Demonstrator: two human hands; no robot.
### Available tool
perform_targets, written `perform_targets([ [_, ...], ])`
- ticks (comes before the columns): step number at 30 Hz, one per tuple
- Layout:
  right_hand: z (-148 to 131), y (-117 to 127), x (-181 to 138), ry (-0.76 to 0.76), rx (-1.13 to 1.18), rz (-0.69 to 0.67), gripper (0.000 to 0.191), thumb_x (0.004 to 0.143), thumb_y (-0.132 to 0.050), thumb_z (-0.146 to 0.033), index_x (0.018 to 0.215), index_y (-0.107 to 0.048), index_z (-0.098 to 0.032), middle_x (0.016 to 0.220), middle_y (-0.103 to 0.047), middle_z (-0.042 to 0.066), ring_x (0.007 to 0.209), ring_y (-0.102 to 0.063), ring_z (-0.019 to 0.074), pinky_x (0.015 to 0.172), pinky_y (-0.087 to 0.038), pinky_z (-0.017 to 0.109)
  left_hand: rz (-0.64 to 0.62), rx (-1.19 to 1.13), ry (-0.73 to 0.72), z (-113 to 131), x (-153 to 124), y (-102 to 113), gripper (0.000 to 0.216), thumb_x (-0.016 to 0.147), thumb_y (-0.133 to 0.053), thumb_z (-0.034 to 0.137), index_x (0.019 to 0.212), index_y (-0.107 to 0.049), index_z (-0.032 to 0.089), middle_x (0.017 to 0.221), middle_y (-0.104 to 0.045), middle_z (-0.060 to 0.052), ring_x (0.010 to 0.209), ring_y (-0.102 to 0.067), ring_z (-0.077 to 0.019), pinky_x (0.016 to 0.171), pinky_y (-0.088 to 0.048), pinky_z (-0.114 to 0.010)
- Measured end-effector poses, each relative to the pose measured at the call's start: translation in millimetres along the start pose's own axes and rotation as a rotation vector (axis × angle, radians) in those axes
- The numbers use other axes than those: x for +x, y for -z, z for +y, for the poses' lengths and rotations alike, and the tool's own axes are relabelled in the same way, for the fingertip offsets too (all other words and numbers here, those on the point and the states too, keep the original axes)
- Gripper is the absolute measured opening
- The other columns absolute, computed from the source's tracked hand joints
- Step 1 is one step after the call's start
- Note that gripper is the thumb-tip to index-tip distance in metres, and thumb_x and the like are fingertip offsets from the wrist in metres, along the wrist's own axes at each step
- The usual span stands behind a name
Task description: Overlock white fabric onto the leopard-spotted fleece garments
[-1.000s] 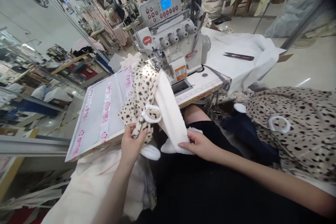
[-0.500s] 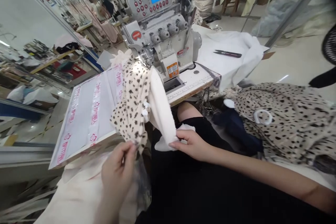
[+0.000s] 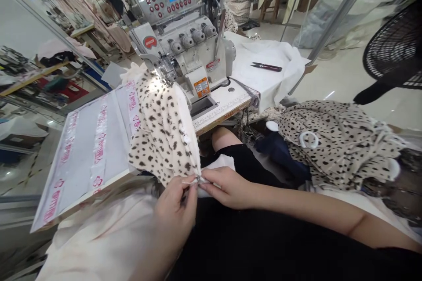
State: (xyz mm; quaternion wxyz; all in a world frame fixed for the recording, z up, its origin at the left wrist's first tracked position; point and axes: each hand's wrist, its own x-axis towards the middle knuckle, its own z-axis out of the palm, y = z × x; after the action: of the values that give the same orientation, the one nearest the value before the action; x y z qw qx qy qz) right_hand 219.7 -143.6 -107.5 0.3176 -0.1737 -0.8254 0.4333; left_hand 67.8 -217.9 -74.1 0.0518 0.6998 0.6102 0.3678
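The leopard-print fleece piece (image 3: pixel 158 136) is draped from the needle area of the overlock sewing machine (image 3: pixel 187 52) down over the front edge of the bench (image 3: pixel 82 149). Its white lining is turned out along the right side. Its lowest corner is held just in front of the bench edge, between both hands. The left hand (image 3: pixel 176 210) is closed in a pinch on that corner from below, thumb against forefinger. The right hand (image 3: pixel 224 186) is pinched on the same corner from the right, its fingertips touching those of the left hand. The rest of the piece is spread above the hands, towards the machine.

Thread snips (image 3: pixel 266 67) are laid on a white cloth (image 3: pixel 280 52) to the right of the machine, well apart from the hands. A heap of leopard-print pieces (image 3: pixel 332 140) is piled to the right of the right forearm, and a black fan (image 3: pixel 395 52) is seen beyond it.
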Motion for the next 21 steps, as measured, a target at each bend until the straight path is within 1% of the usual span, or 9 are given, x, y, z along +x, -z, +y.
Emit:
perform_targets([
  [2,0.1,-0.2,-0.1,0.008,-0.012,-0.008,0.017,0.09,-0.036,-0.02,0.073,-0.037,-0.017,0.062,-0.037,-0.003,0.054,-0.037,0.0097,0.052,-0.028,0.02,-0.015,0.012,-0.041,1.1,1.9,-0.2,0.017,0.079,-0.053,0.011,0.093,-0.055,0.02,0.081,-0.059,0.0,0.076,-0.056,-0.0102,0.07,-0.044,-0.02],
  [6,1.2,0.1,-0.4,0.026,0.005,-0.006,0.016,0.088,-0.035,-0.019,0.072,-0.035,-0.017,0.061,-0.037,-0.002,0.054,-0.037,0.0101,0.053,-0.028,0.021,-0.004,0.036,-0.088,1.5,5.0,-1.4,0.014,0.078,-0.054,0.009,0.087,-0.055,0.019,0.079,-0.058,0.001,0.072,-0.055,-0.0096,0.067,-0.044,-0.019],
  [8,1.7,0.3,-0.8,0.03,0.016,0.006,0.016,0.087,-0.035,-0.019,0.071,-0.034,-0.017,0.061,-0.036,-0.002,0.054,-0.036,0.0101,0.053,-0.028,0.021,-0.036,0.038,-0.11,0.6,5.8,-2.3,0.015,0.078,-0.055,0.009,0.089,-0.055,0.019,0.08,-0.058,0.0,0.073,-0.056,-0.0101,0.068,-0.044,-0.02],
  [11,2.4,1.1,-1.5,0.044,0.03,0.008,0.016,0.085,-0.035,-0.018,0.07,-0.033,-0.017,0.061,-0.035,-0.002,0.053,-0.035,0.0102,0.052,-0.028,0.021,-0.113,0.019,-0.112,-2.6,5.5,-3.9,0.014,0.077,-0.057,0.011,0.089,-0.054,0.018,0.082,-0.058,-0.002,0.076,-0.055,-0.011,0.069,-0.044,-0.021],
  [14,3.0,4.1,-1.5,0.07,0.051,-0.022,0.016,0.084,-0.037,-0.018,0.069,-0.034,-0.017,0.061,-0.036,-0.002,0.054,-0.036,0.0102,0.053,-0.03,0.021,-0.133,-0.024,-0.085,-7.2,5.1,-4.5,0.01,0.077,-0.056,0.012,0.084,-0.051,0.018,0.078,-0.056,-0.001,0.072,-0.054,-0.0107,0.066,-0.043,-0.021],
  [16,3.1,8.1,-1.0,0.072,0.089,-0.045,0.017,0.085,-0.038,-0.02,0.068,-0.037,-0.016,0.061,-0.037,-0.002,0.054,-0.037,0.0096,0.052,-0.031,0.02,-0.153,-0.062,-0.073,-9.8,5.9,-3.6,0.01,0.078,-0.053,0.01,0.083,-0.052,0.018,0.076,-0.055,0.0,0.071,-0.054,-0.0106,0.065,-0.043,-0.021],
  [19,1.4,17.4,1.4,0.083,0.103,-0.075,0.017,0.087,-0.038,-0.019,0.073,-0.046,-0.015,0.061,-0.043,-0.002,0.054,-0.041,0.0088,0.053,-0.034,0.018,-0.179,-0.088,-0.086,-11.4,9.4,-0.1,0.012,0.079,-0.05,0.009,0.085,-0.052,0.019,0.076,-0.055,0.0,0.071,-0.054,-0.0109,0.063,-0.043,-0.021],
  [21,-1.3,25.7,5.2,0.107,-0.004,0.012,0.013,0.086,-0.04,-0.017,0.08,-0.052,-0.014,0.065,-0.049,0.0,0.059,-0.046,0.0101,0.057,-0.037,0.02,-0.175,-0.077,-0.123,-9.9,13.0,3.6,0.014,0.079,-0.05,0.009,0.088,-0.052,0.02,0.075,-0.055,0.0,0.07,-0.054,-0.011,0.062,-0.043,-0.021],
])
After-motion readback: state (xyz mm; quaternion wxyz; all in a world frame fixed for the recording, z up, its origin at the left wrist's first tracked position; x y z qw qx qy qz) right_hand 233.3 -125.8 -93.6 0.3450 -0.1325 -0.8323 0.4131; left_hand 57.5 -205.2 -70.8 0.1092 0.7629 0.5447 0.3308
